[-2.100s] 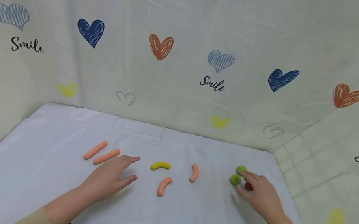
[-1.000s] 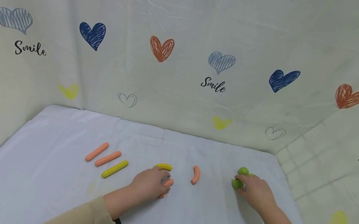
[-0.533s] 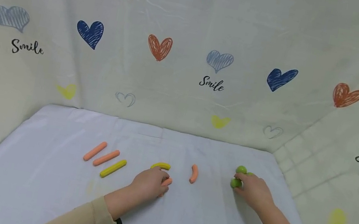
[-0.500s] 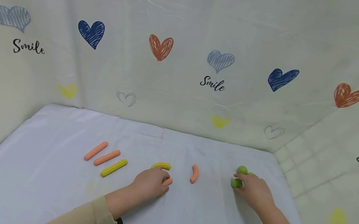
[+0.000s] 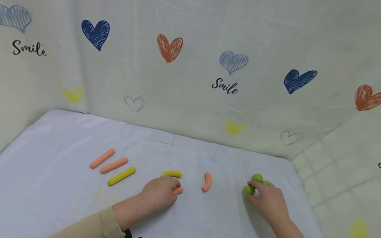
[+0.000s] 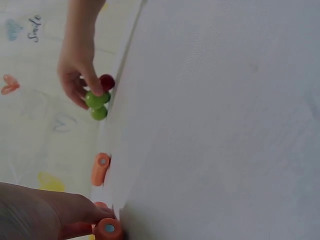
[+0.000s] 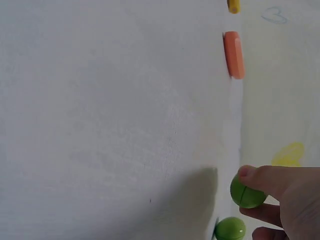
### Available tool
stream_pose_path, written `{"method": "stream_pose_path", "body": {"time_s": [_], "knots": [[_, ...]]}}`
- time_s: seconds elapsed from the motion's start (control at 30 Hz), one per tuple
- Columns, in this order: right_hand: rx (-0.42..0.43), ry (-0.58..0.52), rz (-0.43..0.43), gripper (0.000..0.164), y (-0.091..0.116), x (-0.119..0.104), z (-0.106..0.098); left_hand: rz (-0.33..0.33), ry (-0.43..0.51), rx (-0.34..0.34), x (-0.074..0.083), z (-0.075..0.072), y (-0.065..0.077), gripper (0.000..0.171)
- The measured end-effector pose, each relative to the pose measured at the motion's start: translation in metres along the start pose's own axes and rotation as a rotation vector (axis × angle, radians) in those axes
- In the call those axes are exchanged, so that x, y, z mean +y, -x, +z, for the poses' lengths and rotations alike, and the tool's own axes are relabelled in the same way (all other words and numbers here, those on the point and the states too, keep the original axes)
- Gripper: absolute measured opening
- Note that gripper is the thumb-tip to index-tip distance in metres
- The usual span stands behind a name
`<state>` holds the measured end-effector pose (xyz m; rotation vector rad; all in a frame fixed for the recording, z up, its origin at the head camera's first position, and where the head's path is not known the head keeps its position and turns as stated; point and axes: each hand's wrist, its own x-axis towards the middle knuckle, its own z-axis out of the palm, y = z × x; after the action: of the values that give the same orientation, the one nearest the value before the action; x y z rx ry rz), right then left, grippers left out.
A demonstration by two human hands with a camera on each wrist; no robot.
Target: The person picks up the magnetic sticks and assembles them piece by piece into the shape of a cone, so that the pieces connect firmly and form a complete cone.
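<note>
My left hand grips an orange curved rod, most of it hidden under the fingers. In the left wrist view, that rod shows an end with a pale round disc. Just behind those fingers lies a yellow curved rod. At the right, my right hand pinches a green ball between thumb and fingers. Another green ball sits just behind it, and a further bit of green peeks out past the knuckles. A dark red ball by the right hand shows in the left wrist view.
Two straight orange rods and a straight yellow rod lie left on the white cloth. A second orange curved rod lies between the hands. A heart-printed curtain hangs behind the table and at its sides.
My left hand has moved right, uncovering the straight yellow rod, and has taken hold of the orange curved rod. My right hand has closed on a green ball and now hides the red ball in the head view.
</note>
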<state>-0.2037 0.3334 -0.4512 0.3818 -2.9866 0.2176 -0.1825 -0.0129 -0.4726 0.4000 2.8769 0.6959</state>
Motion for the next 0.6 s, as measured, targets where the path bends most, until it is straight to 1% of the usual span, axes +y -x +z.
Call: {"method": "stream_pose_path", "body": {"time_s": [0.1,0.27,0.47,0.6], "knots": [[-0.002,-0.066,0.036,0.034,0.000,-0.005,-0.001,-0.023,-0.011,-0.005,-0.002,-0.001,0.000,0.024],[-0.042,-0.170,0.090,0.033,0.002,-0.013,0.000,-0.034,-0.022,-0.002,-0.007,-0.002,0.002,0.023],[-0.096,-0.250,0.119,0.036,0.004,-0.031,0.007,-0.027,0.021,0.029,-0.017,-0.002,0.008,0.025],[-0.142,-0.280,0.115,0.035,0.004,-0.048,0.009,-0.020,0.052,0.057,-0.023,-0.004,0.013,0.028]]}}
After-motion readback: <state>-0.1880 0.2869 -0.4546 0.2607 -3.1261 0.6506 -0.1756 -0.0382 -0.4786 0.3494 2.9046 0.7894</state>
